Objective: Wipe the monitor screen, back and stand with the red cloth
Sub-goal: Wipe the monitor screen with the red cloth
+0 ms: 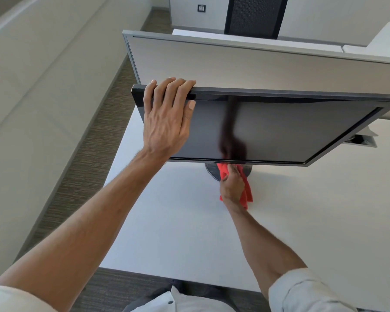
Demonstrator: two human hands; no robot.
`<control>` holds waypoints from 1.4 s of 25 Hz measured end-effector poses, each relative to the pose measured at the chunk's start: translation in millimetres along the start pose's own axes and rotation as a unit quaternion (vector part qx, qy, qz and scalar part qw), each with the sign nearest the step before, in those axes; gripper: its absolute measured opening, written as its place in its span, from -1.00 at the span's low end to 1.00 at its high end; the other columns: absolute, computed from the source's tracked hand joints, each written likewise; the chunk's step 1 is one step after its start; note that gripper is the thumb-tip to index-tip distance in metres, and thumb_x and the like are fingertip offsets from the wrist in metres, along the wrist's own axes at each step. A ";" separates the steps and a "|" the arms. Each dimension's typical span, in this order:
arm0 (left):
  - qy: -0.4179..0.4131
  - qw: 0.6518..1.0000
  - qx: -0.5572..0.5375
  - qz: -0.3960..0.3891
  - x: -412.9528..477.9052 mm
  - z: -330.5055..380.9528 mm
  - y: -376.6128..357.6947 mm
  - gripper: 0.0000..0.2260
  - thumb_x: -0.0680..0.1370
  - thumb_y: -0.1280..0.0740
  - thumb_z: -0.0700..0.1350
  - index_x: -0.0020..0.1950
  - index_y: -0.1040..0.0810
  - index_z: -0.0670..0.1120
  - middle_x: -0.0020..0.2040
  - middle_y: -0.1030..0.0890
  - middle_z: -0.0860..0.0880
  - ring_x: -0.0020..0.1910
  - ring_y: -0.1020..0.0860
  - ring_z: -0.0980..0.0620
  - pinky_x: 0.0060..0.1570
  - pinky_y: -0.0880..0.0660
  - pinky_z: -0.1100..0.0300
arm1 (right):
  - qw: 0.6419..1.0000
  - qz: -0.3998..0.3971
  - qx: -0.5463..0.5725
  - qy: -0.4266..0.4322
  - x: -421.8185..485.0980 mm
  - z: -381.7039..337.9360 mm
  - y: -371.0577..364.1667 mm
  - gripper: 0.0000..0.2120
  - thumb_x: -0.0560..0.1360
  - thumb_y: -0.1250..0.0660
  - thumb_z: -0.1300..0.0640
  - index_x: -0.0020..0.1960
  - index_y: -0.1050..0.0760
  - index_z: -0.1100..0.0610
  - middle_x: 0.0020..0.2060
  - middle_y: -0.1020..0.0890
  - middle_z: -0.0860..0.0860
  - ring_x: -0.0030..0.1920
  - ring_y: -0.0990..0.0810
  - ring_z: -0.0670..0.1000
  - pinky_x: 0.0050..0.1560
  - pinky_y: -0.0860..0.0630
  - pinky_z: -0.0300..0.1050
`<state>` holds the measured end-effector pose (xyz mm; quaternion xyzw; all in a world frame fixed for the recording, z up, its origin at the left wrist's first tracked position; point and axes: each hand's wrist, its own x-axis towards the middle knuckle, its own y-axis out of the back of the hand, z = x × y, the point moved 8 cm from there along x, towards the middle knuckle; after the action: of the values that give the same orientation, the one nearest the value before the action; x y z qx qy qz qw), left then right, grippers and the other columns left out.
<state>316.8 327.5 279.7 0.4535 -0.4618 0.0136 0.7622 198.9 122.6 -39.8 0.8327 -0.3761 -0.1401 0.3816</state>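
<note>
A person's left hand point(167, 118) grips the top edge of a monitor point(279, 94) near its left corner, fingers point(178, 86) curled over the rim and thumb pressed flat on the dark screen point(302, 131). The monitor's long axis runs left to right across the desk point(167, 221), its screen facing the person, and its right end is cut off by the frame. Below the lower bezel, the right hand point(232, 188) clamps its fingers point(233, 171) around a bunched red cloth point(247, 192) and holds it against the round stand base point(211, 173). Most of the base is hidden under the bezel, the cloth and those fingers, and the stand's neck and the monitor's back cannot be seen. A blurred reflection point(231, 131) streaks the screen above the right fingers. A grey partition point(234, 64) stands behind the left fingers.
</note>
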 end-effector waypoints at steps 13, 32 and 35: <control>-0.002 1.000 -0.004 0.011 0.4 -1.2 -3.8 -0.64 0.83 -0.15 -0.02 0.58 -0.53 -0.04 0.46 -0.58 0.01 0.53 -0.48 -0.11 0.65 -0.19 -0.19 | 0.998 0.044 -0.002 -0.035 2.0 38.9 21.1 -0.45 0.57 -0.25 0.40 0.56 -0.46 0.23 0.51 -0.54 0.16 0.53 -0.47 0.23 0.54 -0.41 0.10; -0.001 0.999 -0.034 0.010 -1.9 -1.4 4.0 -0.63 0.84 -0.09 0.00 0.55 -0.53 -0.04 0.44 -0.57 -0.01 0.53 -0.47 -0.11 0.69 -0.14 -0.13 | 0.991 -0.059 -0.023 0.116 -85.2 8.3 103.7 -0.37 0.60 -0.25 0.41 0.60 -0.43 -0.02 0.54 -0.51 -0.12 0.49 -0.51 -0.05 0.50 -0.44 -0.11; 0.002 0.999 -0.034 0.005 -3.2 2.9 9.0 -0.63 0.84 -0.08 0.01 0.56 -0.51 -0.04 0.44 -0.56 -0.01 0.54 -0.45 -0.11 0.69 -0.12 -0.14 | 0.980 -0.023 -0.093 0.174 -94.0 14.2 135.9 -0.44 0.64 -0.33 0.30 0.62 -0.42 0.06 0.56 -0.50 -0.03 0.53 -0.50 0.03 0.55 -0.41 -0.01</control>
<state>309.1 332.0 284.0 0.4246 -0.4630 0.0027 0.7780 57.2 126.1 46.3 0.8137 -0.2701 -0.0359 0.5134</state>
